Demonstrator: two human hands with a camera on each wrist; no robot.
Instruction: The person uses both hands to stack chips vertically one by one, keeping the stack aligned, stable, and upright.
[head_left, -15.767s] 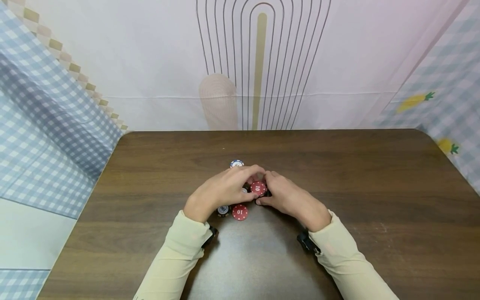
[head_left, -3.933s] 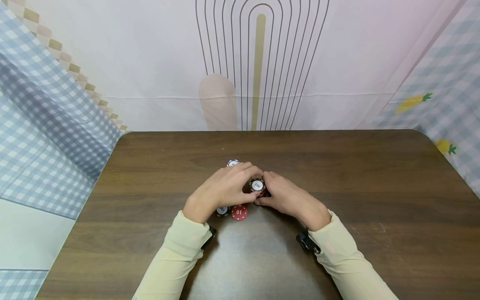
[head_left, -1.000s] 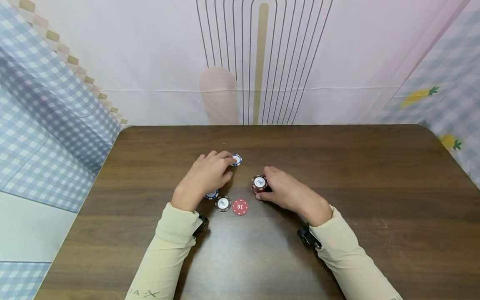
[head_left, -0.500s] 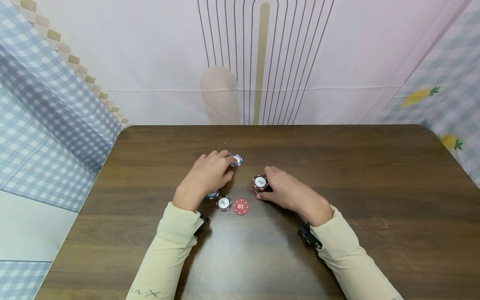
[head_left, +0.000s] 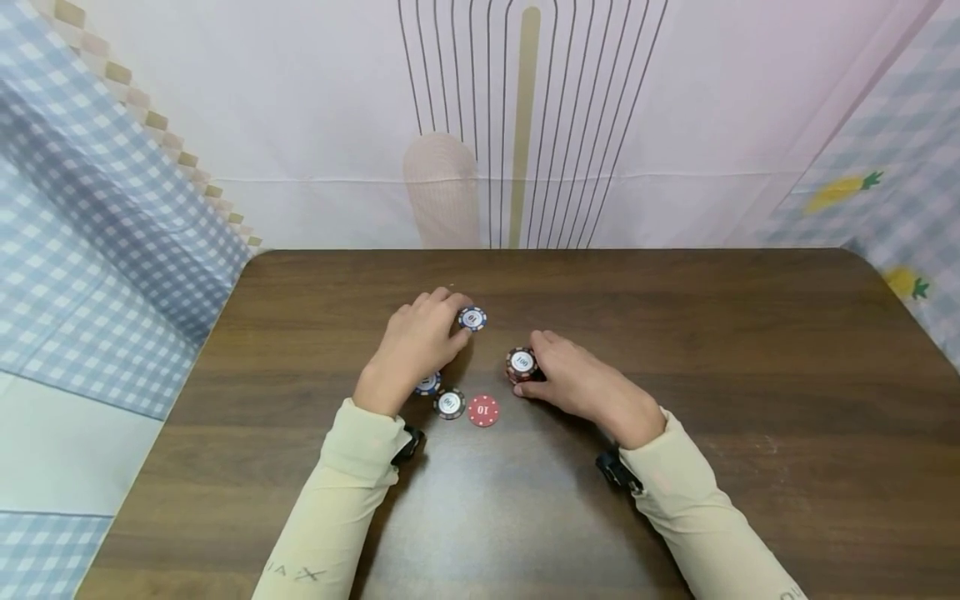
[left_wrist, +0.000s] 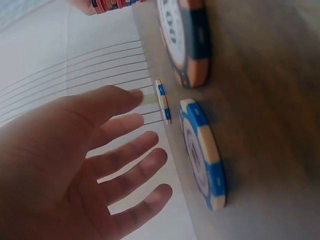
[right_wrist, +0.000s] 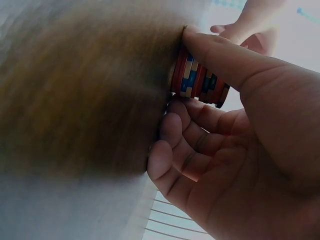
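On the brown table (head_left: 675,333) my right hand (head_left: 534,367) grips a short stack of poker chips (head_left: 521,364), topped by a "100" chip. The right wrist view shows the thumb over the stack (right_wrist: 197,80) and the fingers curled under its side. My left hand (head_left: 450,325) lies flat to the left of the stack. Its straight fingertips touch a lone blue-and-white chip (head_left: 472,318) lying on the table. In the left wrist view the fingers (left_wrist: 130,150) are spread, one tip at that chip (left_wrist: 162,101).
Three loose chips lie near my left wrist: a blue one (head_left: 427,383) partly under the hand, a dark "100" chip (head_left: 449,403) and a red "10" chip (head_left: 483,411). A fabric backdrop (head_left: 525,125) stands behind the table and checked cloth (head_left: 97,250) hangs at the left.
About four seconds ago both hands were at the stack; my left hand has since left it and reached to the far blue chip. Over the last second little has moved.
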